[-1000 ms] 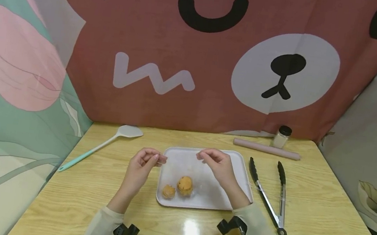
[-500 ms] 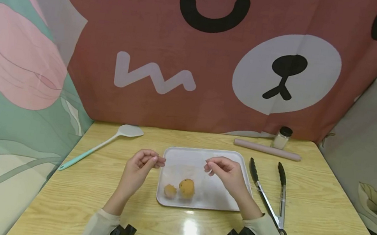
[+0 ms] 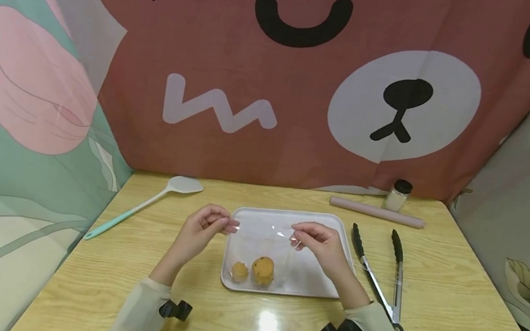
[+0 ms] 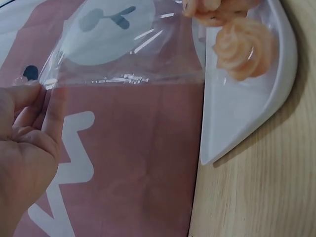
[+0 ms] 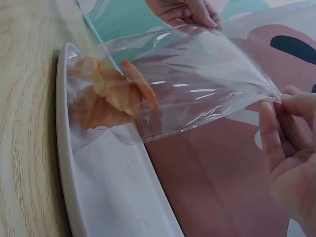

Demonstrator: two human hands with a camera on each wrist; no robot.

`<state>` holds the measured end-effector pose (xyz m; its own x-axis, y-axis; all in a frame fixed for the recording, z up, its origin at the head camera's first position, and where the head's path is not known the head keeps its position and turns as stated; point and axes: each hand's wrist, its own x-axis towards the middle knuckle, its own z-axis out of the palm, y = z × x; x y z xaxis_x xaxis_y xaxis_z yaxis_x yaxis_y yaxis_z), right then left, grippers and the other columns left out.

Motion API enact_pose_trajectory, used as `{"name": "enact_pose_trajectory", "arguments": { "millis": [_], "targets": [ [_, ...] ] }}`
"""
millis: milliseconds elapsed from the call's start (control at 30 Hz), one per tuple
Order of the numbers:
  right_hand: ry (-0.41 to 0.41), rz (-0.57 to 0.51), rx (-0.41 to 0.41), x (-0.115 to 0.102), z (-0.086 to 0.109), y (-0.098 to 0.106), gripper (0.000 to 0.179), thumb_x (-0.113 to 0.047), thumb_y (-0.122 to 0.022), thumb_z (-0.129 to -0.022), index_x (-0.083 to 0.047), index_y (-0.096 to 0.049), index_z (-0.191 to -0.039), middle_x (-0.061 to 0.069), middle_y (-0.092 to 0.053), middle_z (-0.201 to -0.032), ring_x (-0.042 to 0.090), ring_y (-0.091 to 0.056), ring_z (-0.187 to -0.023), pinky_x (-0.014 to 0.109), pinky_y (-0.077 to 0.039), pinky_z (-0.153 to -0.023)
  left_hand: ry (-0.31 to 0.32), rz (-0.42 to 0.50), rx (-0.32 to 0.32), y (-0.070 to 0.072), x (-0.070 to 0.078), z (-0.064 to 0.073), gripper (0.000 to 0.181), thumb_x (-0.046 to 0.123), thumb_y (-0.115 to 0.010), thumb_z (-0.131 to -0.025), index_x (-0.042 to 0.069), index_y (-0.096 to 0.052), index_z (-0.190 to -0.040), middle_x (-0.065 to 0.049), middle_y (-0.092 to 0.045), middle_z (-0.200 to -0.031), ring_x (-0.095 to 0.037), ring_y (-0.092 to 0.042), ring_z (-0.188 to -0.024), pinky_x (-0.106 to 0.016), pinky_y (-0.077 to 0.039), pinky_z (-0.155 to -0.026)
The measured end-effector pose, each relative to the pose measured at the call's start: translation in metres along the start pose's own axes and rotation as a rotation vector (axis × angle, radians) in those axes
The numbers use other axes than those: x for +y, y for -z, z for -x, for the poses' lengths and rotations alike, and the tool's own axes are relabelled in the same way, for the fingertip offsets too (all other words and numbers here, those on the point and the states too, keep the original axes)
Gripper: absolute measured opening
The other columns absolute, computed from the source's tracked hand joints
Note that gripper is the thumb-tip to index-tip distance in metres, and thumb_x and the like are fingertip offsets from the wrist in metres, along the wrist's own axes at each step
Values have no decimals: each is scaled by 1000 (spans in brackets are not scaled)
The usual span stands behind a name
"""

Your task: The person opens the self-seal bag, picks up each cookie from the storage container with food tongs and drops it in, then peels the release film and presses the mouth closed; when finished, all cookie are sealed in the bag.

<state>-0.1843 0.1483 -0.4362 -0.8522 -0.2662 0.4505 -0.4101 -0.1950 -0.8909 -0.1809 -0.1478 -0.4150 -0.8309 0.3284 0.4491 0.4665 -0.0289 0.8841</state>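
A sheet of clear plastic film is spread between the two hands; whether it is a single sheet or a bag I cannot tell. My left hand pinches one upper corner between thumb and fingertips, and my right hand pinches the other. Below them lies a white tray. At its front left sit a small swirled pastry and a larger, dark-specked muffin. In the right wrist view the film hangs across both baked pieces.
Metal tongs with black tips lie spread at the tray's right. Behind them are a pink rolling pin and a black-lidded jar. A spatula with a turquoise handle lies far left. A printed curtain closes off the back.
My right hand has moved to the right, widening the gap between the hands. My left hand has shifted slightly up and right. Both still hold the film, and the pastries remain on the tray.
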Motion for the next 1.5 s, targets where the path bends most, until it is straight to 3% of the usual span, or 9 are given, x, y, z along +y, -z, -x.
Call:
{"name": "enact_pose_trajectory", "arguments": {
  "millis": [233,400,567,700,800,867,967,1167,1500],
  "targets": [
    [79,35,-50,4,-3,7,9,12,-54,-88,12,-63,-86,2,-69,-80,11,-65,-71,27,-56,-65,-4,-32,-93,6,0,-6,11,-4,-51,-95,-12,-54,-101,-28,-63,-96,-13,-67,-87,-40,-56,-76],
    [182,110,-129,1,-7,10,16,19,-50,-85,10,-62,-81,19,-64,-78,14,-64,-73,26,-56,-67,-23,-115,-106,9,0,-8,8,-8,-52,-92,-7,-59,-96,-21,-64,-95,-14,-66,-87,-33,-56,-76],
    [237,222,-132,-6,-9,7,24,25,-47,-80,7,-64,-78,23,-64,-74,19,-64,-67,25,-55,-63,-41,-90,-145,8,2,-9,12,-11,-49,-93,-5,-59,-90,-21,-66,-98,-22,-67,-95,-33,-54,-84],
    [302,272,-141,-14,-11,4,26,30,-47,-74,10,-63,-75,24,-64,-70,28,-63,-60,27,-56,-59,-85,-164,-127,4,11,-10,14,-14,-51,-90,-4,-60,-86,-20,-68,-93,-22,-68,-90,-26,-55,-79],
    [352,283,-158,-22,-12,1,24,31,-48,-71,12,-61,-74,26,-62,-68,32,-62,-57,27,-56,-58,-178,-259,-108,-1,22,-10,16,-19,-52,-84,-6,-61,-83,-21,-69,-87,-26,-68,-83,-24,-55,-72],
    [372,306,-158,-27,-12,-1,22,30,-52,-70,11,-62,-74,24,-62,-67,29,-62,-57,25,-55,-57,-241,-305,-100,-4,29,-10,18,-22,-52,-80,-7,-61,-81,-22,-69,-84,-31,-68,-78,-26,-56,-70],
    [386,356,-142,-32,-11,-4,22,27,-62,-68,6,-65,-73,18,-64,-66,20,-62,-58,21,-54,-57,-284,-326,-86,-7,34,-10,16,-22,-56,-76,-7,-62,-79,-21,-69,-81,-33,-67,-74,-30,-57,-68],
    [468,467,-121,-34,-10,-7,24,21,-72,-63,1,-64,-72,11,-64,-66,17,-60,-58,24,-53,-55,-319,-375,-28,-12,30,-9,16,-14,-74,-71,-3,-62,-75,-16,-69,-76,-26,-67,-69,-34,-57,-65],
    [465,615,-80,-37,-7,-12,28,22,-73,-63,3,-57,-77,11,-58,-65,20,-55,-55,24,-50,-50,-299,-389,7,-14,26,-8,18,-20,-71,-70,-6,-60,-74,-18,-68,-75,-29,-67,-67,-31,-57,-59]
  ]
}}
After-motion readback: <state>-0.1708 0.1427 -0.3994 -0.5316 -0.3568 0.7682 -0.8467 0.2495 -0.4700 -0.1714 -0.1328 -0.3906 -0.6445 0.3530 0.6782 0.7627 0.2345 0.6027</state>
